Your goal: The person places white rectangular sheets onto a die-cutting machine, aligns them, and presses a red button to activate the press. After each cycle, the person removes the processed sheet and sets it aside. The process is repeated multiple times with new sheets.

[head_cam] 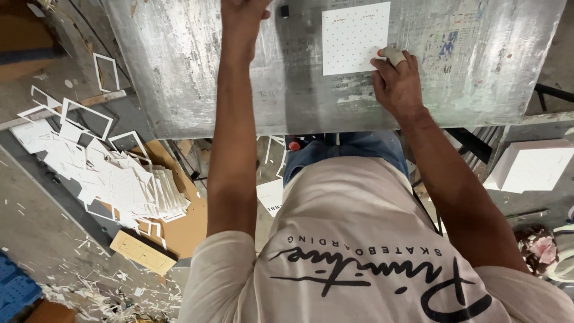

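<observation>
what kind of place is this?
Likely a paper or card die-cutting workshop: a worn metal work table with a dotted white sheet under the right hand, and a heap of white card offcuts on the floor.

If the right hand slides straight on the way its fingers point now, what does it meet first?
The right hand points up the metal plate; its taped fingertip already seems to touch the white dotted sheet, so that sheet comes first.

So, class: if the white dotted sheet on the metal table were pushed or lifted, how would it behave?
The white dotted sheet lies flat and thin, so it is probably light and bendy. On the smooth metal table it would likely slide easily; the right hand rests fingertips at its edge.
</observation>
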